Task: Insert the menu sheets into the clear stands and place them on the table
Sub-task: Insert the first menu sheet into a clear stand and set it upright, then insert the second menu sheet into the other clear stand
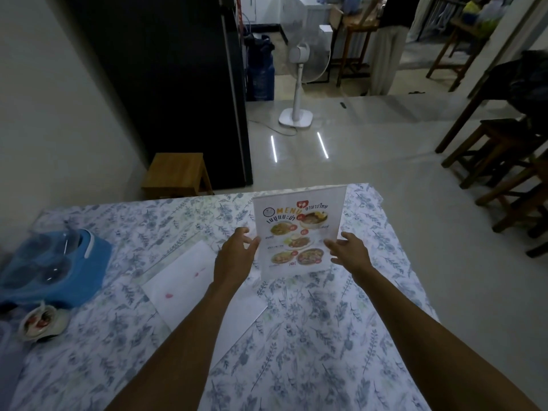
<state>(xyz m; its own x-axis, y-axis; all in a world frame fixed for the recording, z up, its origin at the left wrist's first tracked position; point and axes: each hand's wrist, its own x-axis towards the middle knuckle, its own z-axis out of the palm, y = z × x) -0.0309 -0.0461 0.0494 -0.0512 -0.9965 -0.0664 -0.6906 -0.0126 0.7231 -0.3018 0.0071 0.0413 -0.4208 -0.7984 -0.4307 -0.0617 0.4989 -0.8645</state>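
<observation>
Table (341, 336) under a floral cloth. A white sheet (189, 280) lies flat left of centre, partly under the left forearm. The menu stand (296, 232) is upright near the far edge, menu facing the camera. Left hand (235, 256) fingertips touch its left edge; right hand (351, 250) is spread, just beside the right edge.
</observation>
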